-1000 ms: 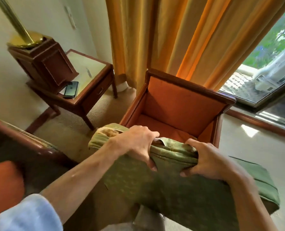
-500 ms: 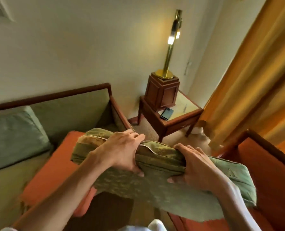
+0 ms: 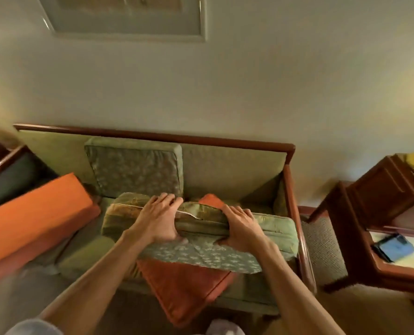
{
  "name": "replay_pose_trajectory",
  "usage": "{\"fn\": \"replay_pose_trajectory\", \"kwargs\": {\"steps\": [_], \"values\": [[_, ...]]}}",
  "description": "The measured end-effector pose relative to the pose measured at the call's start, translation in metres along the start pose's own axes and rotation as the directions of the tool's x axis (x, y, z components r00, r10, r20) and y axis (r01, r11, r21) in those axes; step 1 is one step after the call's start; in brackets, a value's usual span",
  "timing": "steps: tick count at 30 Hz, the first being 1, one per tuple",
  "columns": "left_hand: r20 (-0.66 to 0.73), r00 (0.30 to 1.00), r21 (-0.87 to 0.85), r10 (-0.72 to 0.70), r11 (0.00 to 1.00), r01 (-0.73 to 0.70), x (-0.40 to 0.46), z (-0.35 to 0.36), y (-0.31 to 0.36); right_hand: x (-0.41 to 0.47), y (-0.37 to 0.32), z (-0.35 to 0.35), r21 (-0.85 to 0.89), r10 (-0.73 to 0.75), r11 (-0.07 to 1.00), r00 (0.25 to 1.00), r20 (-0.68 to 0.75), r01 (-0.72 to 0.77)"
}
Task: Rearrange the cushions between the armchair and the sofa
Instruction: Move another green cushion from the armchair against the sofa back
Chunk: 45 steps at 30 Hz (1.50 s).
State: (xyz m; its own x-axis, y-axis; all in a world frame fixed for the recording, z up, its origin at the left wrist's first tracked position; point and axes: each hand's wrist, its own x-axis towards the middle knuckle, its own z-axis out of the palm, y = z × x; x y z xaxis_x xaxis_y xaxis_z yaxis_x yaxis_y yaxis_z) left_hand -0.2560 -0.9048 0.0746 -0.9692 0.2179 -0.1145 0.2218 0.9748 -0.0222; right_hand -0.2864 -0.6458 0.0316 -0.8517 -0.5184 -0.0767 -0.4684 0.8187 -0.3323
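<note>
Centrally, both the left hand (image 3: pixel 158 220) and right hand (image 3: pixel 242 226) clamp the green cushion (image 3: pixel 201 247) above the sofa (image 3: pixel 225 165), over an orange cushion (image 3: pixel 184 286).

We see sitting room, likely home or hotel: wood-framed sofa (image 3: pixel 237 170) with loose cushions against plain wall, framed picture (image 3: pixel 126 16) above it, carpet (image 3: pixel 322 250) underfoot, dark wood bench (image 3: pixel 346 238) beside sofa, phone (image 3: pixel 394 246) on it.

Warm dim indoor light, motion blur at the edges, wide-angle bending throughout
</note>
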Motion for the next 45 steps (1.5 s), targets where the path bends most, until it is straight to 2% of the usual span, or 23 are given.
{"fn": "replay_pose_trajectory", "kwargs": {"steps": [3,7,11,14,19,22,26,30,34,37,40,42,45], "values": [[0.107,0.987,-0.001,-0.121,0.993,0.122,0.022,0.041,-0.020,0.050,0.002,0.037,-0.021,-0.020,1.000,0.998,0.064,0.022],[0.130,0.960,-0.003,-0.249,0.968,0.251,0.042,0.066,-0.058,0.095,-0.020,0.048,-0.004,-0.026,1.000,0.999,0.025,0.026],[0.124,0.973,-0.070,-0.194,0.977,0.203,0.058,0.076,-0.068,0.109,-0.009,0.044,-0.009,0.053,0.999,0.998,0.031,-0.053],[0.136,0.981,-0.079,-0.138,0.986,0.150,0.073,0.079,-0.069,0.097,0.014,0.039,-0.033,0.180,0.984,0.982,0.065,-0.178],[0.131,0.985,-0.125,-0.113,0.984,0.130,0.086,0.085,-0.086,0.065,0.072,0.011,-0.129,0.417,0.907,0.894,0.160,-0.400],[0.092,0.993,-0.151,-0.073,0.985,0.086,0.090,0.091,-0.095,0.055,0.071,-0.001,-0.061,0.506,0.860,0.835,0.218,-0.506],[0.082,0.993,-0.202,-0.081,0.975,0.096,0.098,0.093,-0.102,0.061,0.062,-0.002,0.020,0.497,0.858,0.839,0.222,-0.513],[0.180,0.976,-0.160,-0.120,0.976,0.150,0.107,0.084,-0.100,0.064,0.075,0.001,0.012,0.473,0.874,0.856,0.208,-0.486],[0.310,0.940,-0.081,-0.139,0.982,0.172,0.123,0.062,-0.050,0.059,0.094,0.006,0.031,0.404,0.910,0.900,0.165,-0.414],[0.259,0.965,-0.065,0.039,0.998,-0.023,0.137,0.057,0.033,0.046,0.106,0.016,0.086,0.335,0.935,0.936,0.106,-0.344],[0.265,0.945,-0.078,0.194,0.981,-0.179,0.150,0.062,0.131,0.031,0.115,0.033,0.181,0.292,0.935,0.952,0.090,-0.304],[0.295,0.940,-0.059,0.171,0.985,-0.161,0.156,0.066,0.182,0.020,0.130,0.041,0.154,0.217,0.959,0.967,0.133,-0.237],[0.278,0.954,-0.045,0.109,0.994,-0.100,0.154,0.072,0.210,0.008,0.148,0.041,0.178,0.177,0.963,0.974,0.140,-0.200]]}}
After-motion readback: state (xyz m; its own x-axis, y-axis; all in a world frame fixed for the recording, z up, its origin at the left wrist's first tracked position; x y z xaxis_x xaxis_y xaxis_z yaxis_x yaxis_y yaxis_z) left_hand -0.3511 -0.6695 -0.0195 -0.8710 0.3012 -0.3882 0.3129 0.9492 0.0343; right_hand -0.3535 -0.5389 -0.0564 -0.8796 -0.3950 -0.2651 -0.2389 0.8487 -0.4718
